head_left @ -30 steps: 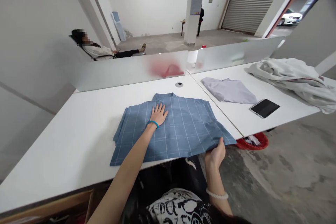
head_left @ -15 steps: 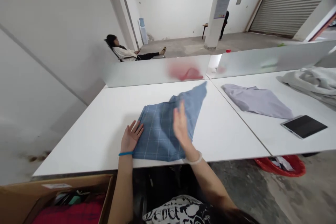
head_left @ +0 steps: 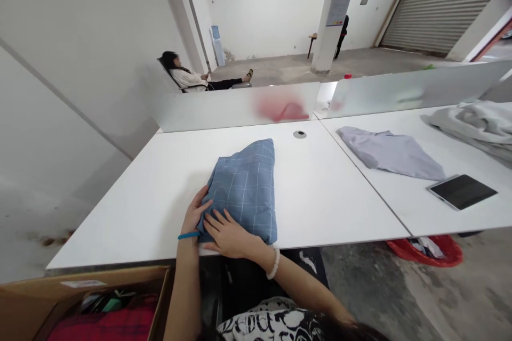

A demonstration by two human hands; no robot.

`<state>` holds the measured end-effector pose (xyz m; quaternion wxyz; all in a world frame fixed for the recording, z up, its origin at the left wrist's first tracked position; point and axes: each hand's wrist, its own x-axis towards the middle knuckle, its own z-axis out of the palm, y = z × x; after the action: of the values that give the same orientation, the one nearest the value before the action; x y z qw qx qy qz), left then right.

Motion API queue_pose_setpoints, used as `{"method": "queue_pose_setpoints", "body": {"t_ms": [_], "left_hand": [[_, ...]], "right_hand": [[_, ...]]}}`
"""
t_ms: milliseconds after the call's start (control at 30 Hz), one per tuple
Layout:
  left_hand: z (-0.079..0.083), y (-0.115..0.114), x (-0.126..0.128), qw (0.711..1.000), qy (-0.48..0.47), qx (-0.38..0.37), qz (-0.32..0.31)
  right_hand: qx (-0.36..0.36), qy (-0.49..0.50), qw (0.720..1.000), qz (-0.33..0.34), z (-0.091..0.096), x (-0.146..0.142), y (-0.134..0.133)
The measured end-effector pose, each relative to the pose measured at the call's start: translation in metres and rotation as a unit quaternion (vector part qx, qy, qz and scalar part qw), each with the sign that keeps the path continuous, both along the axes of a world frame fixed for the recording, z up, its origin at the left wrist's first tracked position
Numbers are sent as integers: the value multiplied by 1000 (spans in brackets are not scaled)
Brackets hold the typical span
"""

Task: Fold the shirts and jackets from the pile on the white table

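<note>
A blue garment with a white check (head_left: pixel 248 181) lies folded into a compact bundle on the white table (head_left: pixel 328 192), close to its front edge. My left hand (head_left: pixel 194 210) rests against the bundle's left edge, thumb and fingers apart. Lying flat over the lower left corner of the cloth is my right hand (head_left: pixel 228 234), its fingers spread. The two hands are close together, and neither grips the fabric. The garment's exact kind cannot be told from its folded shape.
To the right lie a pale lilac garment (head_left: pixel 392 152), a tablet (head_left: pixel 463 192) and a whitish cloth pile (head_left: pixel 480 122). A frosted divider (head_left: pixel 216 112) runs along the back. A cardboard box (head_left: pixel 162 298) with clothes stands front left, a red basket (head_left: pixel 452 258) below right. A person (head_left: pixel 188 79) sits beyond.
The right part of the blue garment has been folded over leftward, making it narrower and uncovering a cable hole. My right hand has moved left and down, beside my left hand, which stays put.
</note>
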<state>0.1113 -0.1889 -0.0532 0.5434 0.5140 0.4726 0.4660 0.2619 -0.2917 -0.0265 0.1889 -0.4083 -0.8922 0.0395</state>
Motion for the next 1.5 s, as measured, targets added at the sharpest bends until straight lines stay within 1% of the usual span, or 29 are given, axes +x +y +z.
{"method": "queue_pose_setpoints", "body": {"t_ms": [67,133,200,300,400,467,533,600,667,700,733,767,800,833,900,933,967,1033,1067,1133,1200,1267,1333,1400,1433,1500], "left_hand": [[1,0,1,999,21,30,1],[1,0,-1,999,16,38,2],[0,-1,-6,999,-4,33,18],[-1,-3,-12,998,-33,19,51],[-1,-4,-16,999,-9,21,49],[1,-5,-19,998,46,28,31],[4,-6,-23,990,137,39,4],[9,-6,-24,964,257,62,-5],[17,-5,-17,921,372,110,23],[23,-4,-8,899,413,143,36],[29,-3,5,878,441,181,34],[36,-1,22,860,461,220,16],[43,1,43,844,472,254,-22],[49,3,66,827,481,283,-73],[55,11,113,780,509,335,-142],[54,16,134,758,518,360,-165],[51,21,153,739,529,380,-173],[39,32,180,713,556,379,-197],[31,37,188,705,572,361,-214],[18,46,196,697,593,314,-253],[12,52,200,699,599,281,-272],[15,55,207,708,599,270,-260],[22,58,219,713,592,298,-228],[28,64,234,708,585,343,-195],[28,69,242,704,587,354,-186],[25,80,253,700,602,337,-185]], "right_hand": [[11,0,1000,0,7,10,-11],[25,4,999,-30,12,24,-21],[36,9,997,-73,14,40,-29],[39,14,991,-130,11,63,-36],[17,15,984,-176,-1,78,-39],[4,6,983,-182,-11,82,-40],[4,-6,985,-172,-20,83,-40],[13,-14,986,-165,-26,83,-39],[19,-18,986,-163,-28,83,-38],[20,-19,986,-163,-28,83,-38],[20,-19,986,-163,-27,83,-38],[18,-19,986,-162,-26,83,-38],[17,-19,987,-162,-25,84,-38],[15,-17,987,-162,-23,84,-39],[9,-13,986,-165,-21,84,-40],[6,-11,986,-167,-21,84,-42],[3,-9,986,-168,-21,84,-43],[-4,-10,986,-169,-22,84,-45],[-7,-10,985,-171,-23,84,-46],[-8,-8,984,-176,-26,84,-48],[-5,-4,984,-179,-27,84,-48],[-3,-3,984,-177,-28,84,-48],[-3,-4,985,-173,-28,85,-49],[-5,-7,985,-171,-28,85,-49],[-6,-8,985,-171,-27,85,-49],[-12,-10,985,-170,-27,85,-49]]}}
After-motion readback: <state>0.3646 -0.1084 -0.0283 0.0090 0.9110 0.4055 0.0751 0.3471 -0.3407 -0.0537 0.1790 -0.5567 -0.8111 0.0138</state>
